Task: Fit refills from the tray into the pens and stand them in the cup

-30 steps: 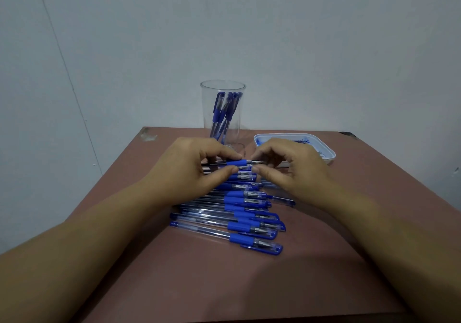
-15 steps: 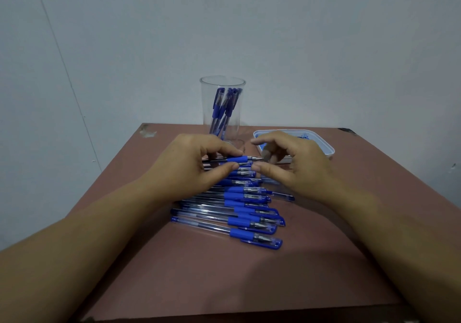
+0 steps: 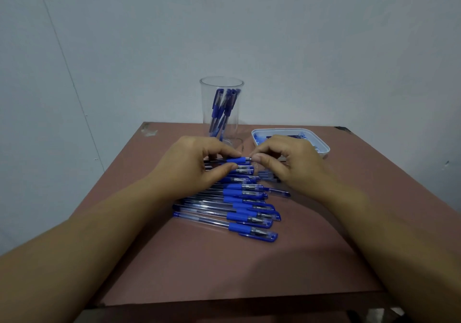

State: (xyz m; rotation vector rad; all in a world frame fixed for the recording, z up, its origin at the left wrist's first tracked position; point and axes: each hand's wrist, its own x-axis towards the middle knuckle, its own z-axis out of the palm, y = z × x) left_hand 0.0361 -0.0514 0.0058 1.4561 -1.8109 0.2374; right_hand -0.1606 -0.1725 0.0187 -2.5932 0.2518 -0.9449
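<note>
Brown tabletop (image 3: pixel 199 267), pale grey wall (image 3: pixel 299 35) behind; L grip (image 3: pixel 194 165) & R grip (image 3: pixel 294 165) both tight on one pen (image 3: pixel 239 160)

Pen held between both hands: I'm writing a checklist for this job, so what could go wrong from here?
The right hand pinches only the tip end of the held pen while the left hand grips its blue sleeve; a slip could drop it into the row of pens lying right below. The tall clear cup stands just behind the left hand and might get knocked over.
</note>
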